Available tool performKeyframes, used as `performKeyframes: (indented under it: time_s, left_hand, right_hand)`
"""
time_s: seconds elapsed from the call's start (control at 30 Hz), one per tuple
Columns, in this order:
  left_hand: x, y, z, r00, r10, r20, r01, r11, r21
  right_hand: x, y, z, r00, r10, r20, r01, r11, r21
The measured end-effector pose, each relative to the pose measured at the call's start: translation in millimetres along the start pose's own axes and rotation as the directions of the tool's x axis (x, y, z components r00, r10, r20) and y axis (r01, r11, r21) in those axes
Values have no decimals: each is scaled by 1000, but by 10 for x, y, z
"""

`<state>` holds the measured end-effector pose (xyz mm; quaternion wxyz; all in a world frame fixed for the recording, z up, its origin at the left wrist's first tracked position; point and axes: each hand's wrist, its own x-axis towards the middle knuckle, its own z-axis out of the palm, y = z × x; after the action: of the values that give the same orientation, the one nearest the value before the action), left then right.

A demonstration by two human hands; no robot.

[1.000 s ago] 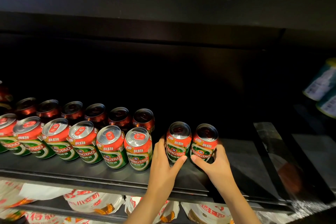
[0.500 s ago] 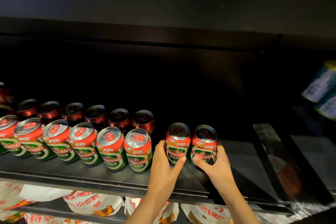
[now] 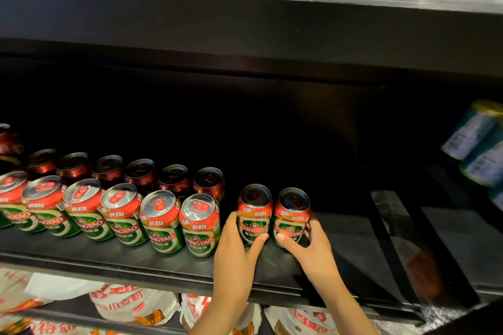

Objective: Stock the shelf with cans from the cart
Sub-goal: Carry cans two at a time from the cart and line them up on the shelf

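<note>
The left hand (image 3: 234, 250) holds one can (image 3: 254, 215) and the right hand (image 3: 313, 249) holds another can (image 3: 291, 217), both standing on the shelf (image 3: 109, 258). Two rows are filled (lots of room left).

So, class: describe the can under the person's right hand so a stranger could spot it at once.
Find the black shelf lined with red-and-green cans. Follow them rightward to two cans standing apart from the rows. The can gripped by the right hand is the rightmost, with only bare shelf beyond it.
</note>
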<state>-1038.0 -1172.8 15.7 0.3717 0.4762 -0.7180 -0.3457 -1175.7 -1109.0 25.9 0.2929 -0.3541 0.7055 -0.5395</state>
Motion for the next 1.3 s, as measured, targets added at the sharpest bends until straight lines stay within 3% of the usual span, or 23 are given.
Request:
performKeyframes:
  time_s: [0.17, 0.3, 0.67, 0.97, 1.3]
  left_hand:
    - [-20, 13, 60, 998, -2, -62, 5, 999, 40]
    - [-104, 66, 142, 982, -81, -171, 86, 996, 26]
    - [-129, 76, 199, 941, -64, -332, 87, 995, 57]
    - [-78, 154, 298, 902, -163, -399, 174, 985, -8]
    - [-26, 184, 308, 912, -176, -370, 211, 976, 58]
  right_hand:
    - [8, -21, 22, 999, -32, -16, 30, 996, -87]
    - [-1, -23, 29, 997, -73, -32, 68, 989, -131]
    - [60, 81, 22, 994, -107, 27, 109, 991, -81]
    - [63, 55, 57, 985, -166, 37, 170, 969, -180]
    - [156, 45, 95, 986, -157, 51, 164, 964, -210]
